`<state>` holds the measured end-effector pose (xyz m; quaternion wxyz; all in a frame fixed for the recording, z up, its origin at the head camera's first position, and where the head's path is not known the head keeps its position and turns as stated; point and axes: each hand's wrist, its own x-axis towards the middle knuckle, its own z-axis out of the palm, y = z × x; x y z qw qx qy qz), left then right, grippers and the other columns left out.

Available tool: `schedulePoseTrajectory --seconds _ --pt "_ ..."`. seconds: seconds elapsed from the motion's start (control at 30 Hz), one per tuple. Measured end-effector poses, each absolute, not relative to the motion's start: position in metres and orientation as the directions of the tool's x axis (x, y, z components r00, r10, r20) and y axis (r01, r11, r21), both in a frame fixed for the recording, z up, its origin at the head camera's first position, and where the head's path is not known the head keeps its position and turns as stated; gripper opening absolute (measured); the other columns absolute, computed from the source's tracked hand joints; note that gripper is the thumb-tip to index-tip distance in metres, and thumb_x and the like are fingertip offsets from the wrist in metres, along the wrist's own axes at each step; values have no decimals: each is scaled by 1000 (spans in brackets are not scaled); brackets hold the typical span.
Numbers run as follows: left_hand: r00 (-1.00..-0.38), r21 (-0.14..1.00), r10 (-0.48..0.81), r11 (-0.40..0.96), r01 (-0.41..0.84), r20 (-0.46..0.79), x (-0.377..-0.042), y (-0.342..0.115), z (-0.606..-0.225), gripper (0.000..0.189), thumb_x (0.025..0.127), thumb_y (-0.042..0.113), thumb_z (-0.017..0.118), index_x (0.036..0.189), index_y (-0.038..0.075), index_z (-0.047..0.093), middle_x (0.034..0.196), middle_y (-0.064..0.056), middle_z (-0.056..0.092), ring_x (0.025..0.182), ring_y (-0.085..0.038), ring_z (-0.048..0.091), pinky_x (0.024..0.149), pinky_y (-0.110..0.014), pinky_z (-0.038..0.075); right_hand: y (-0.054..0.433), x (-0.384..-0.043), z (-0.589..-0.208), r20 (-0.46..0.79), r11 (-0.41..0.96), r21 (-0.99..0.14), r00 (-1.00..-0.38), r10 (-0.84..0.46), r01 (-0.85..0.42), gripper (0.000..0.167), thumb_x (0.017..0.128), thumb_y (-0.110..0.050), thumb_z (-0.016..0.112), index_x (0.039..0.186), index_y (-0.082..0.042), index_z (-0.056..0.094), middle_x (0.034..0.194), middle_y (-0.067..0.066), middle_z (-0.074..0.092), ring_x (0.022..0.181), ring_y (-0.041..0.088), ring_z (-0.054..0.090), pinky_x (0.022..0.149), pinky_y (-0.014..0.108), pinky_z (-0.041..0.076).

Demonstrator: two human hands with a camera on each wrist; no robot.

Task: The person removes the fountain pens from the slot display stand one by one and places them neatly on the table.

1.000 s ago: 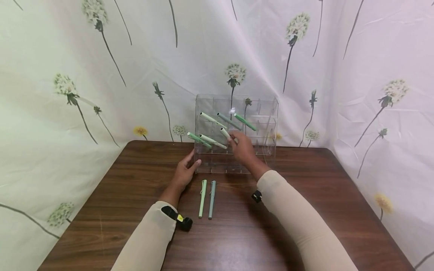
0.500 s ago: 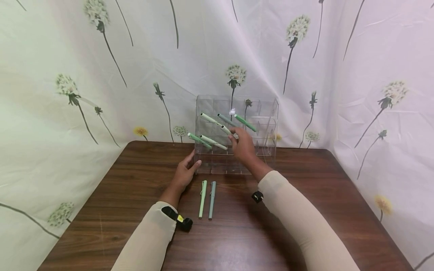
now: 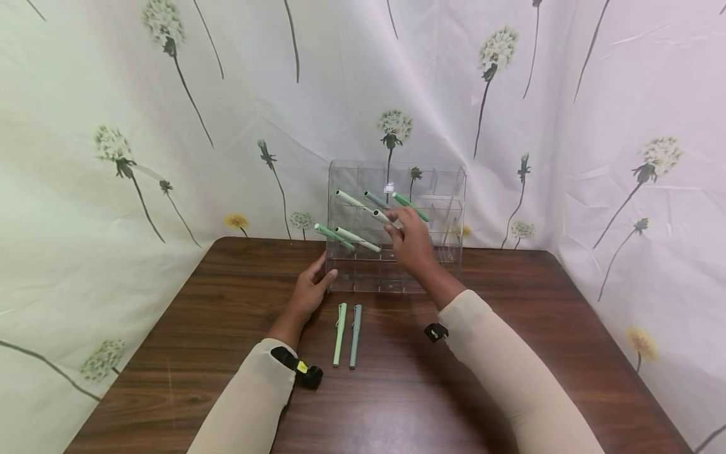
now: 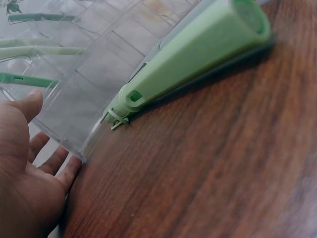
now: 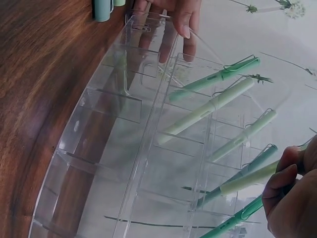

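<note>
My right hand [image 3: 411, 236] pinches a pale green pen [image 5: 250, 179] among the pens on the upper part of a clear acrylic rack [image 3: 448, 183]. The pen slants, its end facing me. Beside it lean a grey-blue pen [image 5: 262, 157] and a darker green pen [image 5: 230, 223]. Another pale green pen [image 3: 347, 197] slopes at the upper left. Lower left, a green pen [image 5: 215, 79] and a light green pen [image 5: 208, 110] rest in compartments. My left hand [image 3: 309, 290] touches the rack's left side, fingers extended along it, thumb [image 4: 33, 103] toward the front.
A light green pen [image 3: 339, 334] and a grey-blue pen [image 3: 355, 336] lie side by side on the brown wooden table [image 3: 227, 378], in front of the rack. Behind the rack hangs a flower-printed white cloth [image 3: 329, 113].
My right hand has moved slightly up and right with the pale green pen, now overlapping the darker green pen. The left hand stays against the rack.
</note>
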<state>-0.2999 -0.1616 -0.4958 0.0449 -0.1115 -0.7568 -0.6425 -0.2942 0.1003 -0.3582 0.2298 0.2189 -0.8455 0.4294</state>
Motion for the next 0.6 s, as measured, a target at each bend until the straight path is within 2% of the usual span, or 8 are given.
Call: schedulePoseTrajectory --seconds 0.17,0.23,0.3,0.4,0.47,0.53,0.6 --pt "-970 962 111 144 232 217 -301 -162 -498 68 112 23 66 172 16 36 179 -13 34 166 -38 33 133 -58 31 103 -289 -358 592 528 -623 -789 -163 -577 20 111 -6 61 129 2 64 125 19 64 72 29 61 63 31 49" --pt "-969 962 108 142 235 221 -301 -162 -498 68 112 23 66 172 16 36 179 -13 34 165 -38 34 133 -58 32 103 -286 -357 590 508 -637 -791 -161 -579 25 112 -6 60 135 3 60 124 21 63 72 31 61 62 31 48" --pt "-969 962 103 137 238 225 -302 -162 -499 69 111 23 67 172 17 36 178 -13 35 165 -38 35 133 -58 33 104 -282 -358 571 473 -670 -804 -163 -572 35 113 -7 59 146 3 52 125 21 61 71 32 62 60 32 47" --pt "-969 962 98 135 238 226 -302 -162 -500 69 111 22 68 172 16 37 178 -14 36 164 -38 36 132 -58 33 105 -277 -359 532 414 -724 -829 -173 -551 60 114 -8 58 167 -5 31 126 20 59 63 29 60 58 32 47" --pt "-969 962 101 137 237 225 -302 -162 -499 68 111 22 67 172 15 37 178 -15 36 164 -39 36 132 -58 33 106 -275 -362 507 389 -747 -840 -192 -540 73 114 -9 56 175 -13 16 126 20 58 54 22 50 55 32 45" --pt "-970 962 102 140 235 222 -302 -162 -499 68 111 22 67 172 15 37 178 -15 35 165 -40 35 133 -58 32 108 -272 -366 483 387 -754 -847 -220 -531 79 115 -9 54 177 -20 7 125 20 57 52 16 41 54 32 44" --pt "-970 962 103 143 233 219 -301 -162 -499 69 111 23 67 172 15 36 179 -14 34 165 -40 34 133 -58 32 109 -269 -369 462 396 -753 -851 -250 -526 78 116 -9 52 178 -23 6 123 22 57 51 12 35 54 32 42"
